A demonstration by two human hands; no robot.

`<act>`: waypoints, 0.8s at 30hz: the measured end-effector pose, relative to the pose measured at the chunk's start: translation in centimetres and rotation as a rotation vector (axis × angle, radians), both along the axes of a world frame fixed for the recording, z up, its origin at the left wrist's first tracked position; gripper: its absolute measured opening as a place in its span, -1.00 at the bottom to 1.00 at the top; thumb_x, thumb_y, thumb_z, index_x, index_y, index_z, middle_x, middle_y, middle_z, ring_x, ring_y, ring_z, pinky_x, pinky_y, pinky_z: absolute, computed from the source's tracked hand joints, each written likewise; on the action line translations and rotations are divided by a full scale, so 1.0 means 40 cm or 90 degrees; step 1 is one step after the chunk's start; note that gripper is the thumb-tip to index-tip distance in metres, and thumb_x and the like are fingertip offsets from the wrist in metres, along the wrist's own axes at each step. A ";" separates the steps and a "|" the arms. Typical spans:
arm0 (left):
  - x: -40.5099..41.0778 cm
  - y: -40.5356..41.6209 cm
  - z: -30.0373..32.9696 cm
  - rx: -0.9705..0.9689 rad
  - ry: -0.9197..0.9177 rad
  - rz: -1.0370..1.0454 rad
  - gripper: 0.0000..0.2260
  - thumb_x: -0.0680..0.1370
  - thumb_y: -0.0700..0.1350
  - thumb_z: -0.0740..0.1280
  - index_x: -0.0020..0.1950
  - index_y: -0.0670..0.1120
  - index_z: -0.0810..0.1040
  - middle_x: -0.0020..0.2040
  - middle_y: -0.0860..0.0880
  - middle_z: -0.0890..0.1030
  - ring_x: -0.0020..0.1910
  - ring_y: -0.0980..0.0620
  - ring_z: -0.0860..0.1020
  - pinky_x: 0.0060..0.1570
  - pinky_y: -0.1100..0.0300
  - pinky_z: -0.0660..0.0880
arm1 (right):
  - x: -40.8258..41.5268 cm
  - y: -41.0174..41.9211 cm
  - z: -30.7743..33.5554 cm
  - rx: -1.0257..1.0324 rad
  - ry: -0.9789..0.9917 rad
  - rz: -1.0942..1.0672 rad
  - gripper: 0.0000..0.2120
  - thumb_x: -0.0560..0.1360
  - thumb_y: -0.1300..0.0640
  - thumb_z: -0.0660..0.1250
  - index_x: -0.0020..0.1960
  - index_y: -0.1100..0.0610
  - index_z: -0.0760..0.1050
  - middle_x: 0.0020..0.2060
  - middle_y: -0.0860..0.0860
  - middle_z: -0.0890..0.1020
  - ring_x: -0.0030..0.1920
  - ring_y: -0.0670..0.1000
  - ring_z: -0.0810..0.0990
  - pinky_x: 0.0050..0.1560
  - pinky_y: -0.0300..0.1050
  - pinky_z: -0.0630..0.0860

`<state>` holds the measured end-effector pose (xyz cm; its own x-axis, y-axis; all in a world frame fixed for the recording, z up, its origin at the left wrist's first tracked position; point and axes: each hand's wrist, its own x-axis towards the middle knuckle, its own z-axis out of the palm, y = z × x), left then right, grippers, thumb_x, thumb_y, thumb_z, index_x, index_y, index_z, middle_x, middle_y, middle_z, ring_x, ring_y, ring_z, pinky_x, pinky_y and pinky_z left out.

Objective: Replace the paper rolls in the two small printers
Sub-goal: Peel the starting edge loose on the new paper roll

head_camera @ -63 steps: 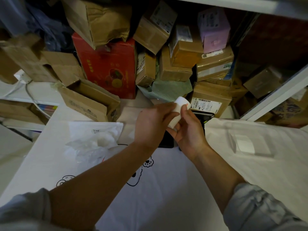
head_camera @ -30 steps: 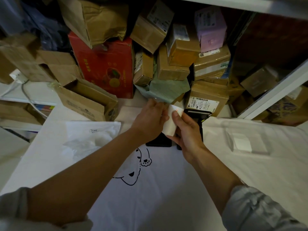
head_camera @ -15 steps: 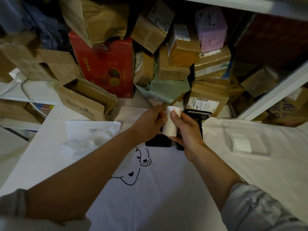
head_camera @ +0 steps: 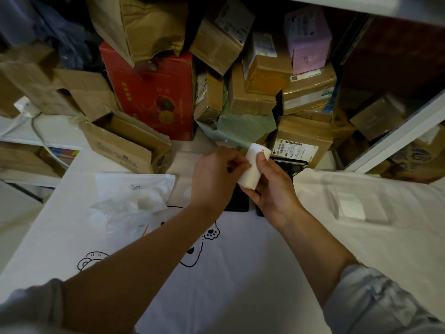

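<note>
A white paper roll (head_camera: 251, 167), red print at its top edge, stands tilted above two black printers (head_camera: 286, 168), mostly hidden.

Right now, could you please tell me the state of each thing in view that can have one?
paper roll: held above the table, tilted, by both hands
right hand: grips the roll's body
left hand: pinches at the roll's side
right printer: lid open
left printer: mostly hidden, cannot tell
cardboard box: open, on its side
plastic bag: crumpled
</note>
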<state>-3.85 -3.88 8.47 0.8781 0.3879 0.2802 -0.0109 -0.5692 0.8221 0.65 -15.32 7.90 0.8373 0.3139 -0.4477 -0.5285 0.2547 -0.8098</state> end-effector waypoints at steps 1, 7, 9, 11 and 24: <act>0.003 0.001 0.000 -0.007 0.016 -0.003 -0.96 0.46 -0.14 0.42 -0.11 -0.08 0.64 -0.17 0.06 0.62 -0.21 0.16 0.55 -0.18 0.34 0.46 | -0.001 0.000 0.001 -0.004 -0.005 -0.003 -0.71 0.55 0.00 0.27 0.24 0.01 0.50 0.09 0.04 0.65 0.10 0.03 0.62 -0.17 -0.12 0.58; 0.028 0.021 -0.006 -0.013 0.070 -0.068 -0.96 0.49 -0.15 0.39 -0.10 -0.10 0.60 -0.17 0.05 0.59 -0.18 0.11 0.55 -0.15 0.25 0.50 | -0.006 -0.004 0.007 -0.010 -0.014 0.001 -0.73 0.55 0.03 0.27 0.24 0.02 0.50 0.04 0.04 0.66 0.00 0.00 0.65 -0.31 -0.19 0.58; 0.029 0.028 0.001 -0.005 0.054 -0.069 -0.96 0.51 -0.17 0.36 -0.08 -0.13 0.58 -0.17 0.06 0.56 -0.14 0.11 0.53 -0.15 0.28 0.50 | -0.003 -0.009 0.011 0.023 -0.002 0.016 -0.79 0.56 0.04 0.26 0.17 0.02 0.52 0.01 0.05 0.67 -0.03 -0.01 0.66 -0.26 -0.17 0.60; 0.030 0.042 0.010 -0.044 0.035 -0.062 -0.97 0.52 -0.22 0.34 -0.08 -0.15 0.56 -0.22 0.09 0.53 -0.16 0.13 0.51 -0.19 0.35 0.51 | 0.002 -0.017 0.014 0.070 0.007 0.044 -0.80 0.56 0.08 0.25 0.16 0.02 0.52 0.04 0.08 0.67 0.01 0.02 0.66 -0.19 -0.16 0.60; 0.040 0.060 0.036 0.007 0.050 -0.160 -0.98 0.56 -0.28 0.26 -0.06 -0.18 0.44 -0.26 0.09 0.45 -0.18 0.01 0.51 -0.16 0.14 0.54 | 0.000 0.008 0.013 0.034 -0.099 0.031 -0.61 0.54 0.25 0.27 0.34 0.02 0.45 0.18 0.08 0.59 0.14 0.05 0.60 -0.02 -0.06 0.61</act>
<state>-2.23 -1.47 9.92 0.9658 0.1518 0.2104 -0.0898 -0.5653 0.8200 0.67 -14.99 8.41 0.8782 0.3755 -0.2963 -0.4112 0.2763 -0.8687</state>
